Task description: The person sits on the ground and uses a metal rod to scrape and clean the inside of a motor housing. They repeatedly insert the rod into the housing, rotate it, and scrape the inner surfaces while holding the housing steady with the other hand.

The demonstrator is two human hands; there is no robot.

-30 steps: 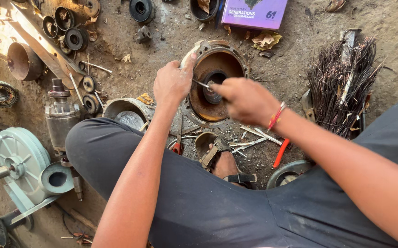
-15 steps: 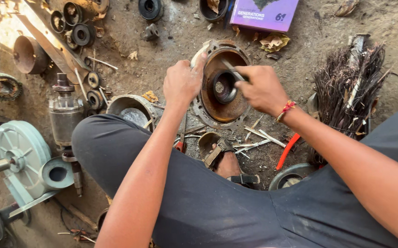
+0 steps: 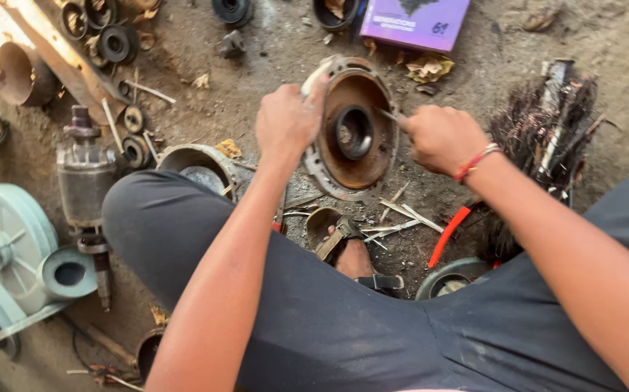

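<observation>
— Fingers (image 3: 314, 91) of our left hand (image 3: 287, 120) curl over the upper left rim of a rusty round motor end cover (image 3: 352, 132), clamped on it and propping it on edge on the dirt ground (image 3: 271, 51). Where do we stand on the other side?

— Our right hand (image 3: 441, 138) is closed in a fist around a thin metal tool (image 3: 387, 115), its tip lying over the cover's inner face, just right of the dark central bearing hole (image 3: 353, 132). A red thread bracelet (image 3: 476, 161) circles that wrist.

— And the cover's place on the ground?

— Near the far edge of the ground as we see it, just ahead of our sandalled foot (image 3: 349, 250) and between our two forearms. A purple box (image 3: 416, 20) lies beyond it, with dry leaves (image 3: 429, 69) between them.

— What surrounds us?

— Left of our knee, a grey motor rotor (image 3: 83, 178) and a pale blue fan housing (image 3: 6, 243). Right, a tangle of dark wire (image 3: 547, 123) and a red-handled tool (image 3: 449, 236). Pale slivers (image 3: 394, 218) litter the soil below the cover. Rings and bearings (image 3: 104, 33) crowd the far left corner.
</observation>
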